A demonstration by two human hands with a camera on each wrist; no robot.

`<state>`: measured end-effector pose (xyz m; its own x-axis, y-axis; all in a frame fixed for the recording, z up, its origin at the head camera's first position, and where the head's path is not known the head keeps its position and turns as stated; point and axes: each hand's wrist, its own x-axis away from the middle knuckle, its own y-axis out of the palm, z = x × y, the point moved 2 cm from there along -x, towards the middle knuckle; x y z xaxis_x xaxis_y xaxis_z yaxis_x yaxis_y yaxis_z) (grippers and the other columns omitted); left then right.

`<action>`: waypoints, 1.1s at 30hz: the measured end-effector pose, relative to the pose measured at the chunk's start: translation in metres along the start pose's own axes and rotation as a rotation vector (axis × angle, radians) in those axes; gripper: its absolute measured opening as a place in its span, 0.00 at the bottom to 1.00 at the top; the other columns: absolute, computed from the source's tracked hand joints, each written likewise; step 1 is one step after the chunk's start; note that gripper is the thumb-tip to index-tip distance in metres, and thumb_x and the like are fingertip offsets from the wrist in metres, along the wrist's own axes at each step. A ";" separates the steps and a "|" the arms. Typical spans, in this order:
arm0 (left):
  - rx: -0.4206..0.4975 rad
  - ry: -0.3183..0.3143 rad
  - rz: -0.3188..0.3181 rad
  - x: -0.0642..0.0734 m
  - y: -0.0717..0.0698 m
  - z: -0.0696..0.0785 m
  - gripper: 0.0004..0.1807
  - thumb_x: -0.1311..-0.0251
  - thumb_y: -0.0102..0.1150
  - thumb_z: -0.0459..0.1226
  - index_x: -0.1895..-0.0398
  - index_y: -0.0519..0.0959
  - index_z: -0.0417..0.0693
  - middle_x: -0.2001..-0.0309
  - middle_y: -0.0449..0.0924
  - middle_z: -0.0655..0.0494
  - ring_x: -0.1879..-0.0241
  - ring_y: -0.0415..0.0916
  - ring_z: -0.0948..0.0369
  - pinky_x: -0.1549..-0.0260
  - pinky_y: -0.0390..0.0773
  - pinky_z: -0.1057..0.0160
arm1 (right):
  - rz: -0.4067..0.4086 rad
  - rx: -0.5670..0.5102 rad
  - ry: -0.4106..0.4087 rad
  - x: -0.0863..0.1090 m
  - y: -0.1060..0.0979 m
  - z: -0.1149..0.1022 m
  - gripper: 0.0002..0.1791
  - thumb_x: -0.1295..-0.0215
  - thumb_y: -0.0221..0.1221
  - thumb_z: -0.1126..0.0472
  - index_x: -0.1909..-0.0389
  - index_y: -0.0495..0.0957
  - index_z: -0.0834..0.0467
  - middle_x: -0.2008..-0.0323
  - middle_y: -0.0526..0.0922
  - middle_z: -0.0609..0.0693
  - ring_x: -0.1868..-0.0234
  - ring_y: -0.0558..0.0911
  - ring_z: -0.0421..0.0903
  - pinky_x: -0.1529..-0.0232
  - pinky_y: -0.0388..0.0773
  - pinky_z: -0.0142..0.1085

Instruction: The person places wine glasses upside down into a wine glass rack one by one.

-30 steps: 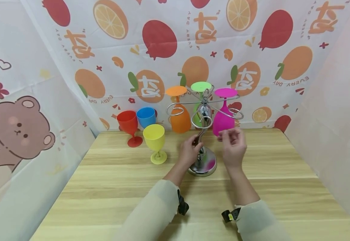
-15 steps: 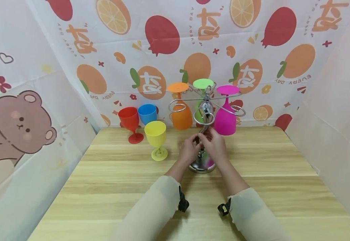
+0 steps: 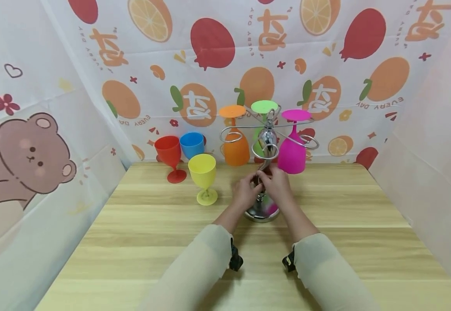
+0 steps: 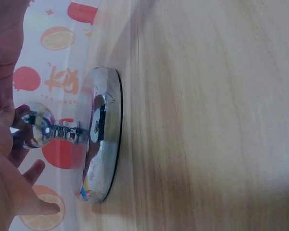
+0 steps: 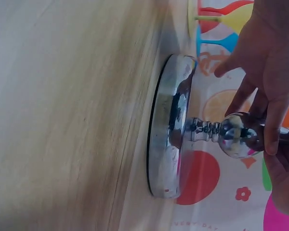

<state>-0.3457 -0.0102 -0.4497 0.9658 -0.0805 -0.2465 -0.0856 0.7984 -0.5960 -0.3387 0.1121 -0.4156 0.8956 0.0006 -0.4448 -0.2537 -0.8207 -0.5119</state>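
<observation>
A chrome goblet rack (image 3: 262, 214) stands upright on the table, its round base flat on the wood. My left hand (image 3: 244, 193) grips its stem from the left, just above the shiny ball in the left wrist view. From the right, my right hand (image 3: 278, 186) holds the same stem, fingertips meeting those of the left. Three goblets hang upside down by their feet from the wire arms: orange (image 3: 236, 150), green (image 3: 264, 106) partly hidden behind the stem, and magenta (image 3: 292, 156). A front wire loop (image 3: 265, 151) carries no goblet.
Left of the rack, a yellow goblet (image 3: 202, 170), a red goblet (image 3: 168, 151) and a blue goblet (image 3: 192, 145) stand upright on the wooden table (image 3: 140, 242). A fruit-print cloth (image 3: 225, 52) hangs behind the table, with pale cloths at both sides.
My right hand has moved left from beside the magenta goblet onto the rack's stem. The left hand keeps its grip there. The head view has shifted slightly.
</observation>
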 end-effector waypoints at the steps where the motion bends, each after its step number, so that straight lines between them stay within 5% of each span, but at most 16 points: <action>1: -0.001 0.003 -0.006 -0.001 0.000 0.000 0.21 0.38 0.63 0.43 0.42 0.79 0.52 0.49 0.85 0.51 0.47 0.80 0.53 0.40 0.72 0.52 | 0.004 0.002 0.005 -0.001 0.000 0.000 0.14 0.33 0.62 0.58 0.53 0.79 0.63 0.55 0.86 0.63 0.51 0.85 0.57 0.48 0.81 0.49; 5: 0.002 0.023 -0.058 -0.004 -0.002 0.000 0.20 0.37 0.61 0.43 0.42 0.79 0.50 0.49 0.84 0.50 0.46 0.79 0.55 0.44 0.77 0.55 | 0.019 0.007 0.021 -0.002 0.001 0.002 0.13 0.34 0.62 0.59 0.54 0.79 0.63 0.55 0.85 0.62 0.51 0.85 0.57 0.48 0.81 0.48; 10: -0.033 0.096 -0.200 -0.004 -0.014 0.002 0.17 0.35 0.61 0.40 0.45 0.78 0.46 0.51 0.83 0.48 0.50 0.78 0.54 0.47 0.78 0.55 | -0.007 -0.015 0.040 -0.001 0.006 0.002 0.13 0.33 0.62 0.59 0.53 0.78 0.63 0.53 0.84 0.62 0.50 0.84 0.57 0.48 0.82 0.46; 12: -0.061 0.134 -0.265 -0.003 -0.022 0.003 0.18 0.35 0.61 0.39 0.43 0.76 0.45 0.48 0.82 0.46 0.47 0.78 0.52 0.45 0.77 0.54 | -0.015 -0.025 0.050 -0.001 0.008 0.002 0.13 0.33 0.62 0.59 0.53 0.78 0.63 0.53 0.85 0.62 0.49 0.84 0.57 0.49 0.82 0.46; 16: -0.135 0.088 -0.401 0.010 -0.040 0.003 0.29 0.34 0.60 0.44 0.34 0.69 0.40 0.38 0.76 0.41 0.38 0.74 0.48 0.39 0.74 0.50 | -0.028 -0.037 0.054 0.000 0.009 0.001 0.12 0.34 0.62 0.60 0.56 0.78 0.63 0.55 0.84 0.62 0.50 0.84 0.57 0.49 0.82 0.46; 19: -0.163 0.050 -0.497 0.022 -0.055 0.003 0.33 0.32 0.58 0.47 0.31 0.66 0.37 0.39 0.76 0.39 0.40 0.75 0.47 0.42 0.76 0.48 | -0.033 -0.023 0.053 0.001 0.009 0.001 0.11 0.35 0.63 0.61 0.57 0.77 0.63 0.56 0.84 0.62 0.51 0.85 0.57 0.50 0.83 0.45; 23: -0.153 0.099 -0.557 0.032 -0.081 0.008 0.26 0.31 0.57 0.47 0.36 0.73 0.43 0.48 0.82 0.47 0.51 0.81 0.53 0.53 0.83 0.55 | -0.025 -0.007 0.051 0.001 0.007 0.001 0.11 0.35 0.63 0.61 0.56 0.77 0.63 0.56 0.85 0.62 0.52 0.85 0.57 0.50 0.83 0.45; 27: -0.161 0.170 -0.441 0.033 -0.118 0.014 0.16 0.32 0.58 0.47 0.48 0.82 0.52 0.61 0.84 0.58 0.63 0.80 0.59 0.64 0.82 0.63 | -0.034 -0.003 0.038 0.001 0.007 0.001 0.12 0.35 0.63 0.62 0.55 0.76 0.63 0.56 0.84 0.63 0.52 0.85 0.57 0.50 0.83 0.45; 33: -0.287 0.288 -0.057 0.020 -0.172 0.011 0.11 0.35 0.61 0.47 0.58 0.85 0.53 0.68 0.83 0.58 0.69 0.76 0.59 0.70 0.79 0.62 | -0.050 -0.016 0.049 -0.001 0.006 0.001 0.12 0.35 0.62 0.62 0.54 0.76 0.63 0.55 0.84 0.62 0.52 0.84 0.56 0.50 0.83 0.45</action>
<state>-0.3090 -0.1428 -0.3434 0.8662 -0.3165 -0.3867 -0.1378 0.5925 -0.7937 -0.3415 0.1074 -0.4194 0.9240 0.0137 -0.3822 -0.2030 -0.8293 -0.5205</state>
